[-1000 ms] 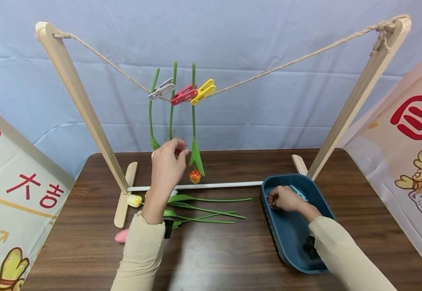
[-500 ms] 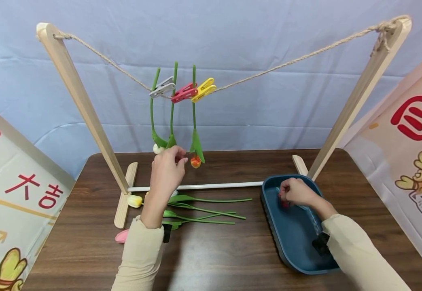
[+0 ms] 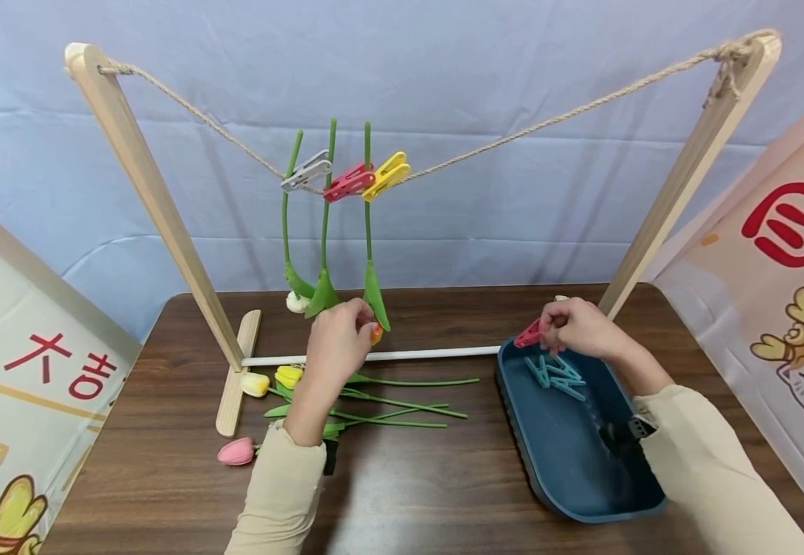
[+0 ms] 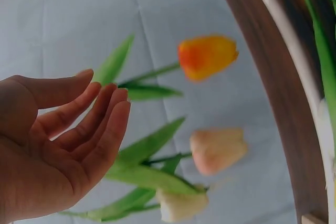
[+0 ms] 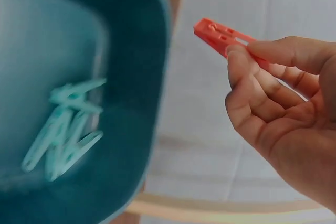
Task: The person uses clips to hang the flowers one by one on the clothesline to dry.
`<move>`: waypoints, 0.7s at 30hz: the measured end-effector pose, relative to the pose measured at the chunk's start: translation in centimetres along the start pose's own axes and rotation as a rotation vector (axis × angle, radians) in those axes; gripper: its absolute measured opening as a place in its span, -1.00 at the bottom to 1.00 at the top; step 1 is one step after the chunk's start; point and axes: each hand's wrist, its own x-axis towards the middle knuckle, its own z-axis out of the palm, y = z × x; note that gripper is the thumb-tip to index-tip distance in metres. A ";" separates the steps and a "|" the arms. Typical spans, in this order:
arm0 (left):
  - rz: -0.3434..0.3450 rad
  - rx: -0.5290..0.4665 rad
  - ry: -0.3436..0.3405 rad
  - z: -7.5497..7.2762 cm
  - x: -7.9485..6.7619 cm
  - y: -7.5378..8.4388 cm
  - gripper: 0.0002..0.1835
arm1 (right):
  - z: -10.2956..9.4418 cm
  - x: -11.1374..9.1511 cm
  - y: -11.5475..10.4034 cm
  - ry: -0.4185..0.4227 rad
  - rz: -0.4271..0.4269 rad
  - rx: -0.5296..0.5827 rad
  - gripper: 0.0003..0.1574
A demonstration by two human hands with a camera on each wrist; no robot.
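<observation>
- Right hand (image 3: 576, 330) pinches a red plastic clothespin (image 3: 527, 334) near the blue rectangular bin (image 3: 563, 462); a slack pinch could drop it.
- Left hand (image 3: 338, 339), fingers loosely spread, might knock the hanging orange tulip (image 4: 206, 57).

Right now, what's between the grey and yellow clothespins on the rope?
A red clothespin and the middle green stem; the head view shows both.

head: high, angled down | wrists: near fingers (image 4: 107, 142) | shared head/right: clothespin (image 3: 528, 334)
</observation>
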 end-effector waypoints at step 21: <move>0.216 0.013 -0.166 4.1 -1.0 4.2 -0.89 | 3.2 2.0 -7.7 -0.123 -0.174 0.157 -0.90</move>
